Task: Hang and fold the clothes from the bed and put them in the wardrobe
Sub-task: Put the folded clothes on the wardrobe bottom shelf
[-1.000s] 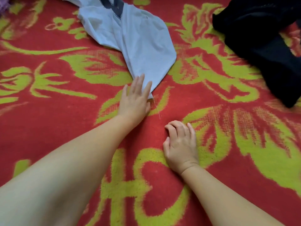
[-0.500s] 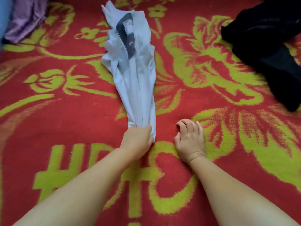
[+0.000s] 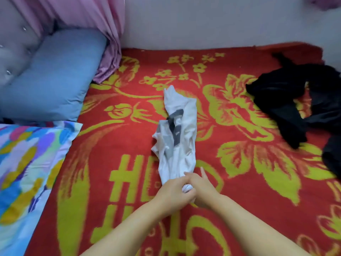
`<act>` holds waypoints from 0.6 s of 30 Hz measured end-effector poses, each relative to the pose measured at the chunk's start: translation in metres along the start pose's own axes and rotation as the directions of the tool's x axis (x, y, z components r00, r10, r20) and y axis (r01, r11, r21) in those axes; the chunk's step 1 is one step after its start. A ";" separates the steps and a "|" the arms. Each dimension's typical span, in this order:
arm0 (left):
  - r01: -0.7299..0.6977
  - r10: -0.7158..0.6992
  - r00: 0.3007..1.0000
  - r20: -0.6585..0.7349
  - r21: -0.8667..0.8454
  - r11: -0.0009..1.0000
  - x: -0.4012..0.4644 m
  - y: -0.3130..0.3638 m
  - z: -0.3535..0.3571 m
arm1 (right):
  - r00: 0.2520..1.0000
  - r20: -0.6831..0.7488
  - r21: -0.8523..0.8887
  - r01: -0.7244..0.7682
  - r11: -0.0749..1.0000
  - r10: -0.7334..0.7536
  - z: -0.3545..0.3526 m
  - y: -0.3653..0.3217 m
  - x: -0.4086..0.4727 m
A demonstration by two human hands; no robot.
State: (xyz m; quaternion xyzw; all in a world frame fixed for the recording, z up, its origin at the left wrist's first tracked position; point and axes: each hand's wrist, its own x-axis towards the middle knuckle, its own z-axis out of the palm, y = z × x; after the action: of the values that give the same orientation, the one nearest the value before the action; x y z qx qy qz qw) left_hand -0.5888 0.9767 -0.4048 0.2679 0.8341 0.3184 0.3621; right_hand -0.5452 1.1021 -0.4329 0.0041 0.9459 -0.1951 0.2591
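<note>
Where the white garment (image 3: 177,141) narrows to its near end, both hands meet on it. Head view, the only one. Left hand (image 3: 172,195): fingers curled round the bunched near end, grip clamped on the cloth. Right hand (image 3: 202,189): pressed against the left, thumb and inner fingers closed on the same bunched end, a knob of white fabric showing between the two hands; one finger sticks out straight past the garment's right edge. Both forearms bare, reaching in from the near edge.

Garment itself: white with a grey band across its middle, gathered lengthwise into a long rumpled strip, lying on the bed (image 3: 239,209) and running away from the hands toward the wall (image 3: 212,23). Bed cover is red with yellow-green flowers and block characters.

Right of the white garment, well apart from it: a heap of black clothes (image 3: 287,100), crumpled, spread toward the right edge of the bed.

Left of the white garment, well apart: a blue pillow (image 3: 49,76) against a tufted grey headboard (image 3: 16,43), and nearer than that a pillow in a multicoloured print (image 3: 25,163). Pink curtain (image 3: 103,30) hangs beyond the blue pillow, its hem touching the bed cover.
</note>
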 end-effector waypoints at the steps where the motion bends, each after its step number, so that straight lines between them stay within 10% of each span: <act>1: -0.029 0.032 0.998 -0.052 0.054 0.998 -0.015 0.011 -0.015 | 0.999 -0.034 0.014 0.032 0.999 -0.032 -0.020 -0.015 -0.014; 7: -0.229 0.094 0.901 -0.423 -0.281 0.932 -0.064 0.062 -0.089 | 0.977 -0.213 0.233 0.066 0.970 -0.015 -0.126 -0.079 -0.056; 12: -0.382 0.221 0.918 -0.330 -0.577 0.722 -0.095 0.103 -0.136 | 0.863 -0.495 0.679 0.312 0.664 0.100 -0.228 -0.118 -0.102; 18: -0.275 0.216 0.961 -0.173 -0.523 0.806 -0.115 0.117 -0.126 | 0.609 -0.774 0.570 0.552 0.608 0.174 -0.320 -0.141 -0.161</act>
State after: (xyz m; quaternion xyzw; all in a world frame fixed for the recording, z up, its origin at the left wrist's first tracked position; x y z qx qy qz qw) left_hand -0.5927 0.9330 -0.2025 0.2429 0.6859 0.5991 0.3342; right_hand -0.5772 1.1060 -0.0488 0.0832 0.7741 -0.5865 -0.2235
